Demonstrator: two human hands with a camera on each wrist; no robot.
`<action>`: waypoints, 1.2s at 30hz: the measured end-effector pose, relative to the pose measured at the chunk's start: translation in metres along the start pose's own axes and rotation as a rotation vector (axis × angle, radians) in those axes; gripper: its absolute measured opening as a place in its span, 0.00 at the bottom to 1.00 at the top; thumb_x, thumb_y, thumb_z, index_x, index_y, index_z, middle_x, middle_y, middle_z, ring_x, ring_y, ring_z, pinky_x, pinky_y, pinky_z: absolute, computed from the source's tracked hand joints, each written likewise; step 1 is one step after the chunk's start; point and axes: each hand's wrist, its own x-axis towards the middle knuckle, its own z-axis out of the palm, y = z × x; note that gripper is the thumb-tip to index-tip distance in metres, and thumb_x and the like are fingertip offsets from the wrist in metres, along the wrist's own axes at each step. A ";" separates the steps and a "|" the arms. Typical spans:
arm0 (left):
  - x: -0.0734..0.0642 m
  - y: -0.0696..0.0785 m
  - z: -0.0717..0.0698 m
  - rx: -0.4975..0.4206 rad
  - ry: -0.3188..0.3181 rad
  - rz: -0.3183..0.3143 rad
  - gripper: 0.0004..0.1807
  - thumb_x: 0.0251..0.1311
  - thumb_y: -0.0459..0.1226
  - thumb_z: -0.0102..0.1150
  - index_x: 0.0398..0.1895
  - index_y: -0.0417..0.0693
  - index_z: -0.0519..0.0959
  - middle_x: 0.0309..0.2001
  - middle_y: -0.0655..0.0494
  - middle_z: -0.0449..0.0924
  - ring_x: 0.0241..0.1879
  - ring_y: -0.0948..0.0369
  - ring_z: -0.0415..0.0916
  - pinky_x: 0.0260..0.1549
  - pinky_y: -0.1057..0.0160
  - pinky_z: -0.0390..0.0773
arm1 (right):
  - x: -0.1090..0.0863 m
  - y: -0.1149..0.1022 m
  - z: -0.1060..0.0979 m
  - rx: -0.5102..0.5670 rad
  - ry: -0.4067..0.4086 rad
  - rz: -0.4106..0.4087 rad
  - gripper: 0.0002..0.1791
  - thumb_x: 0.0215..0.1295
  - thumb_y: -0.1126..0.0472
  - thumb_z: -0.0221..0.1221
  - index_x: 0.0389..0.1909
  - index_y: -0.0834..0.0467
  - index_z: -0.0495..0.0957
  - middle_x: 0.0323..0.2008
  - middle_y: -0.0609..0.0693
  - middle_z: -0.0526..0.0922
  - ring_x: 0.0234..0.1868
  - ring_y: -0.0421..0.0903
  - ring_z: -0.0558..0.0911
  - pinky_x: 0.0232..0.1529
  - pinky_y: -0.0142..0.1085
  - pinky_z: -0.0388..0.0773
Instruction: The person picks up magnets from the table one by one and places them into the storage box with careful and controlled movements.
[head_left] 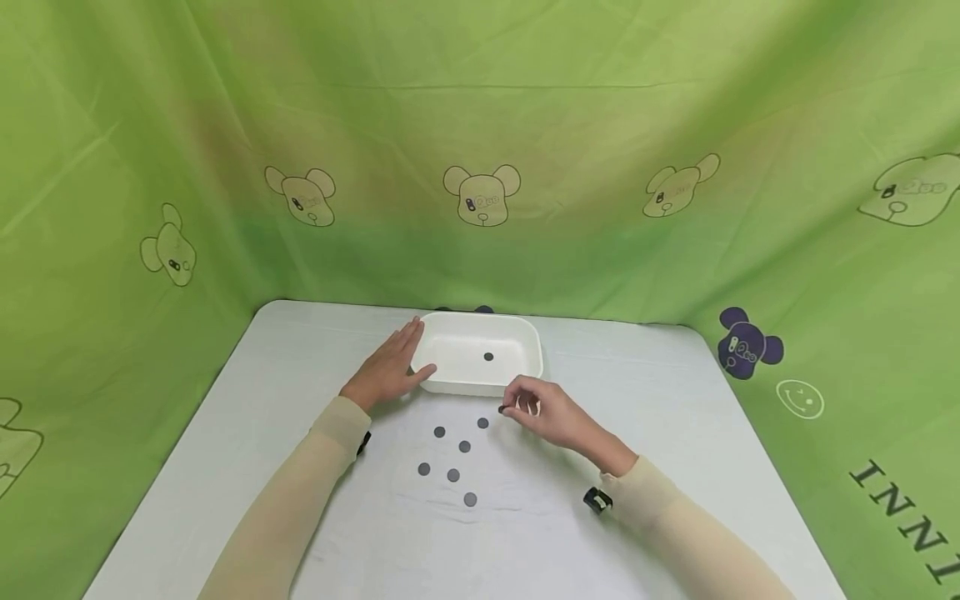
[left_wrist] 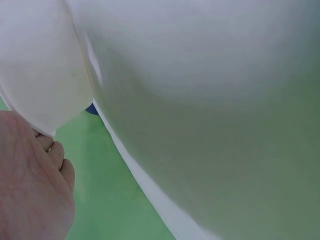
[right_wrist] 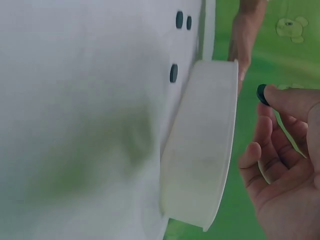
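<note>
Beige sleeves (head_left: 285, 508) lie nearest the head camera, entering from the lower edge, one on each side. Below them extends the white counter (head_left: 637, 375), bounded at the back and sides by a green curtain (head_left: 390, 258). White tray (head_left: 450, 354) stands near the counter's far edge. Left hand (head_left: 386, 375): spread, thumb apart from the fingers, set against the tray's left end, apparently as a brace. Right hand (head_left: 553, 412): thumb and finger pinching one dark disc (right_wrist: 261, 94), positioned just outside the tray's near side, toward its right corner. Six loose discs (head_left: 465, 447) lie flat on the counter in front of the tray, apart from one another; a single inner disc (head_left: 488, 357) rests on the tray floor. Step in hand, as judged: transfer of one disc from counter to tray, early in the sequence. Next move calls for raising the pinched disc clear of the near rim, advancing it over the tray floor, then parting thumb and finger to release. Caution: contact with the rim could dislodge the disc or shift the tray.
</note>
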 end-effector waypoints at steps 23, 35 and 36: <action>-0.001 -0.001 0.000 -0.011 0.006 0.004 0.51 0.81 0.62 0.45 0.87 0.38 0.38 0.88 0.44 0.35 0.87 0.47 0.39 0.84 0.54 0.41 | 0.041 0.026 -0.009 -0.030 0.100 0.082 0.07 0.69 0.67 0.72 0.41 0.55 0.82 0.37 0.45 0.86 0.35 0.40 0.79 0.38 0.32 0.78; -0.001 0.000 0.000 -0.012 -0.001 0.000 0.51 0.81 0.63 0.44 0.87 0.39 0.38 0.88 0.45 0.34 0.87 0.48 0.38 0.84 0.54 0.41 | 0.064 0.038 -0.011 -0.042 0.059 0.128 0.06 0.71 0.64 0.71 0.41 0.55 0.82 0.38 0.46 0.85 0.37 0.43 0.80 0.40 0.35 0.79; -0.001 0.000 0.000 -0.015 0.001 0.000 0.51 0.81 0.62 0.44 0.87 0.39 0.38 0.88 0.45 0.34 0.87 0.48 0.38 0.84 0.54 0.41 | 0.066 0.038 -0.011 -0.043 0.052 0.129 0.06 0.71 0.64 0.71 0.41 0.55 0.82 0.38 0.46 0.85 0.37 0.43 0.80 0.41 0.35 0.79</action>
